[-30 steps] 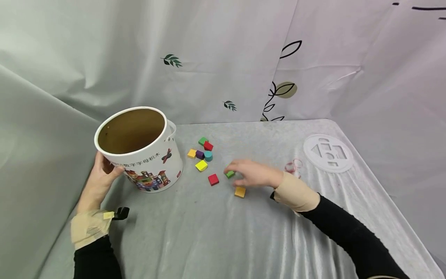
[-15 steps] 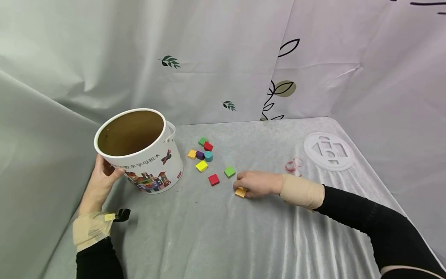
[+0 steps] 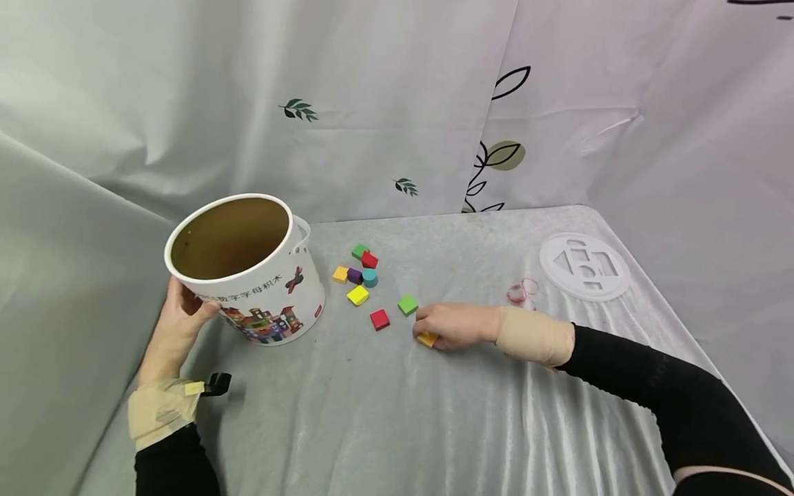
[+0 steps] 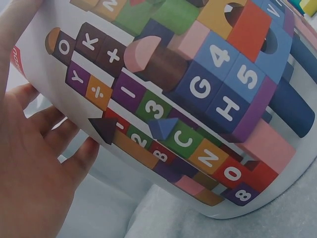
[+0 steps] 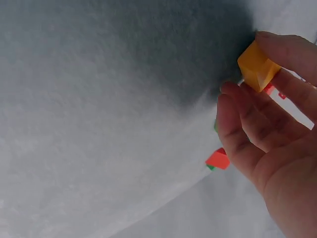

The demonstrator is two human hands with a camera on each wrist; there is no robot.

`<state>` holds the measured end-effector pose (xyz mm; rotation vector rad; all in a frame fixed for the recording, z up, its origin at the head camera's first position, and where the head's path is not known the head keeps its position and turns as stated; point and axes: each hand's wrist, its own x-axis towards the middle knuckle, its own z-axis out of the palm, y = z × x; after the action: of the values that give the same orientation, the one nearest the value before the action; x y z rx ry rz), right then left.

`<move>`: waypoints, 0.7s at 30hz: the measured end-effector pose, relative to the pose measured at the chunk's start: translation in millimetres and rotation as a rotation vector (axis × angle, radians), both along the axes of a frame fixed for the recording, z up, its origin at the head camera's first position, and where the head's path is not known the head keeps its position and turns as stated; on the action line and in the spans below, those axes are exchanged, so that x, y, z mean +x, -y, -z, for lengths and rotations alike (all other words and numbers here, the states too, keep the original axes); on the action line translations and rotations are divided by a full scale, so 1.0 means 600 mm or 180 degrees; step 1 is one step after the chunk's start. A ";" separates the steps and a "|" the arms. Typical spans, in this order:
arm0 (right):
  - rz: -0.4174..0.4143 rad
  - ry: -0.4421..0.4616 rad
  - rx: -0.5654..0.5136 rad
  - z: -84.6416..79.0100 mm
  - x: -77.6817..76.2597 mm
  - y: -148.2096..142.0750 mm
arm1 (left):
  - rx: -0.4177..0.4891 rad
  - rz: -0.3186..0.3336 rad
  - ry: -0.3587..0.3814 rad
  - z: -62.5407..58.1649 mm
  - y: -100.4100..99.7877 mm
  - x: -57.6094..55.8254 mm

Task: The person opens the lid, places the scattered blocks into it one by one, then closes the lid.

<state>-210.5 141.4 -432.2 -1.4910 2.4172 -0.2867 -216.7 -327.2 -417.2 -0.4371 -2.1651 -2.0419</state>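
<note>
At the left of the head view, my left hand [image 3: 174, 329] grips a white bucket [image 3: 307, 293] by its side, thumb on the front and fingers round the left. The bucket is tilted, its mouth open and its wall printed with pictures of toy blocks. In the left wrist view the fingers [image 4: 59, 129] go round the lower wall. Mid-table, my right hand [image 3: 457, 326] pinches a yellow-orange block [image 5: 257, 67] between thumb and fingers, close over the cloth. Beside it lie a green block [image 3: 408, 305] and a red block [image 3: 380, 319].
Between bucket and right hand lie a bright yellow block [image 3: 358, 295], a teal cylinder [image 3: 369, 277], a purple block [image 3: 355, 275] and several others. A white disc with cut-out shapes [image 3: 561, 282] lies at the back right, near reddish rings [image 3: 516, 293]. Grey-white curtains border the table.
My right hand has moved down from over the green block to the yellow-orange block and now pinches it. The left hand and bucket have stayed in place.
</note>
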 end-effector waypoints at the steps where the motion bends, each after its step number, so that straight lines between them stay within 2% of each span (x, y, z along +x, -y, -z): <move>1: 0.0026 -0.0010 0.0022 -0.002 -0.001 0.001 | 0.0002 0.0006 -0.0001 0.001 0.000 0.001; 11: 0.0193 -0.0014 0.0060 -0.033 -0.014 0.014 | 0.0080 0.0022 -0.0033 0.004 0.000 0.002; 21: 0.0003 -0.0139 -0.0046 -0.086 -0.038 0.043 | 0.0005 -0.0003 -0.0019 0.001 0.000 0.002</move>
<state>-233.0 115.4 -380.9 -1.5177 2.4548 -0.2751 -215.4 -327.1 -417.6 -0.4413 -2.1598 -2.0392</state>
